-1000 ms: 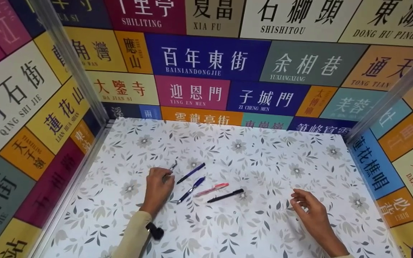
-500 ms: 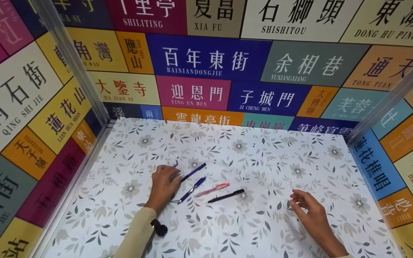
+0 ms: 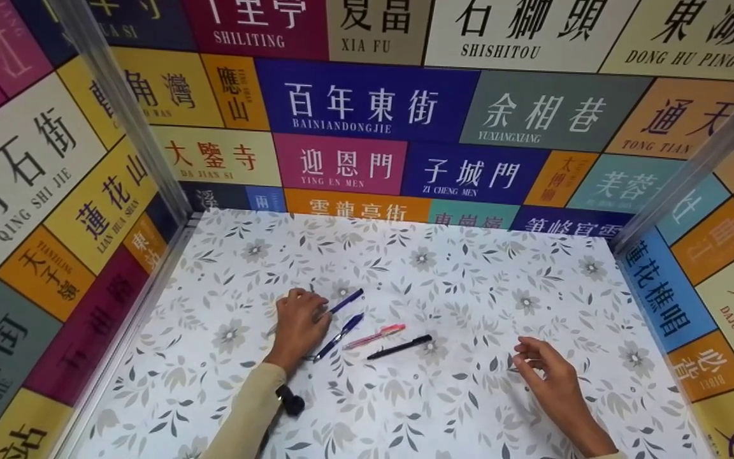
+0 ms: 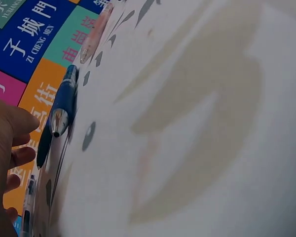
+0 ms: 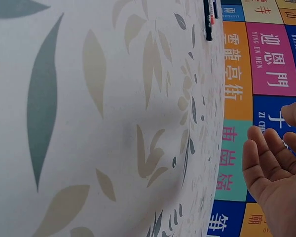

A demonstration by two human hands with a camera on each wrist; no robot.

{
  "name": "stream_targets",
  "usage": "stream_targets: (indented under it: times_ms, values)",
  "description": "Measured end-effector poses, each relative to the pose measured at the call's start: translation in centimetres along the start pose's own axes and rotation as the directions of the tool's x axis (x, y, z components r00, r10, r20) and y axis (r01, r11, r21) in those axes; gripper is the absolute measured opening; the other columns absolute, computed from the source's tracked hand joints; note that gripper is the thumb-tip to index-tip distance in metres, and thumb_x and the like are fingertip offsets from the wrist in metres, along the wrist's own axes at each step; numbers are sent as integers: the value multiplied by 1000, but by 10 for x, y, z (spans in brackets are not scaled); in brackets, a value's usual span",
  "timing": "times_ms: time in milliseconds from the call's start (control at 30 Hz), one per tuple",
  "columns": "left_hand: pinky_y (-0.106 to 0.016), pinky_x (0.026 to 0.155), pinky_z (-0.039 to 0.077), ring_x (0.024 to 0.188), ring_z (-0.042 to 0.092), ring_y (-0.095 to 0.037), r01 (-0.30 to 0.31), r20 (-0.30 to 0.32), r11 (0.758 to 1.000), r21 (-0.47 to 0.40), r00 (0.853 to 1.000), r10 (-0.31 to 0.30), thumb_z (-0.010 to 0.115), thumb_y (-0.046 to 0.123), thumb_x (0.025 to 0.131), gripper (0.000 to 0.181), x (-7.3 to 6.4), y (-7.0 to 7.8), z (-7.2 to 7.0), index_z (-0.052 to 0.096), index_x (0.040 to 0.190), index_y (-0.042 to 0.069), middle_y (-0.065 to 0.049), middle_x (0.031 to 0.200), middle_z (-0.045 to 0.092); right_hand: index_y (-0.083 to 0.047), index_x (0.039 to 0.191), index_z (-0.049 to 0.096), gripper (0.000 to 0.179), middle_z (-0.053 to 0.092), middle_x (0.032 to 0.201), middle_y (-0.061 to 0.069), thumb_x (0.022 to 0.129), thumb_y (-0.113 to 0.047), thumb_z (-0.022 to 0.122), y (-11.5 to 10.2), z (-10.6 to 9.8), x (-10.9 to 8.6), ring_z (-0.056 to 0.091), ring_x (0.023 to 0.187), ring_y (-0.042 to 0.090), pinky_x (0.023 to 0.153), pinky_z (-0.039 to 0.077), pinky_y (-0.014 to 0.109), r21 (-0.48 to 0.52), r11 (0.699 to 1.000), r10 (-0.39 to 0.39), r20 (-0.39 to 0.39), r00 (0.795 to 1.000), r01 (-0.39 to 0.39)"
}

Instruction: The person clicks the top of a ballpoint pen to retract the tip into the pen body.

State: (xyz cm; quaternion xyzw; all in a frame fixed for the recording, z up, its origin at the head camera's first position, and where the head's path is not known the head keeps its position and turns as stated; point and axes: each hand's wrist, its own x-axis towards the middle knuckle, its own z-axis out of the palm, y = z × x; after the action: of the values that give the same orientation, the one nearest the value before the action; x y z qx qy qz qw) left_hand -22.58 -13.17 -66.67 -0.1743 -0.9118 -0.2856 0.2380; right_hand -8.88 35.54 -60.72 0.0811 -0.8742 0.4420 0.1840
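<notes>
Reaching in from the left, my left hand (image 3: 301, 326) hovers low beside a row of pens, its fingers loosely bent and nothing visibly gripped. Its fingertips are close to a dark blue pen (image 3: 349, 301), whose near end is hidden by the hand in the head view. A clear-barrelled pen (image 4: 28, 212) lies below the fingers in the left wrist view. Right of these lie a blue pen with a silver tip (image 3: 339, 336), a pink pen (image 3: 376, 336) and a black pen (image 3: 400, 347). Apart from them, my right hand (image 3: 552, 382) stays at the right, fingers loosely curled and holding nothing.
The pens lie on a white tabletop (image 3: 469, 287) with grey leaf and flower prints. Panels with coloured sign lettering (image 3: 367, 99) stand behind it and on both sides. A metal post (image 3: 131, 115) marks the back left corner.
My left hand has moved right and slightly forward, from over the clear pen towards the dark blue pen. The right hand and the other pens have stayed in place.
</notes>
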Motion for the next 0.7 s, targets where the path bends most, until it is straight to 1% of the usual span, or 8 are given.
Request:
stream_targets:
  times_ms: [133, 233, 500, 700]
  values:
    - [-61, 97, 40, 118, 60, -36, -17, 33, 1000, 21, 999, 16, 87, 21, 91, 22, 2, 3, 1, 82, 109, 11, -7, 110, 78, -3, 134, 71, 41, 75, 113, 10, 96, 12, 77, 0, 0, -1, 72, 99, 17, 84, 55, 13, 11, 1000, 7, 15, 1000, -7]
    - [-61, 98, 40, 119, 60, -35, -17, 53, 999, 27, 998, 16, 86, 23, 93, 21, 2, 4, 3, 82, 110, 11, -6, 110, 78, -2, 134, 70, 40, 75, 114, 14, 97, 11, 77, 0, 0, -1, 72, 100, 17, 85, 55, 13, 4, 1000, 15, 27, 1000, -16]
    - [-61, 96, 41, 116, 61, -35, -49, 33, 997, 62, 998, 47, 86, 21, 90, 19, 1, 4, 10, 81, 106, 11, -6, 106, 77, 0, 134, 69, 38, 75, 115, 16, 98, 7, 78, 1, 0, -1, 70, 100, 5, 85, 54, 11, -32, 999, 38, 41, 998, -37]
    - [-62, 95, 41, 116, 60, -36, -59, 40, 996, 70, 998, 57, 86, 21, 92, 19, 2, 2, 14, 81, 105, 10, -7, 107, 76, 1, 134, 69, 38, 75, 113, 16, 97, 8, 78, 1, 0, -1, 72, 97, 8, 85, 55, 12, -18, 1000, 20, 29, 999, -19]
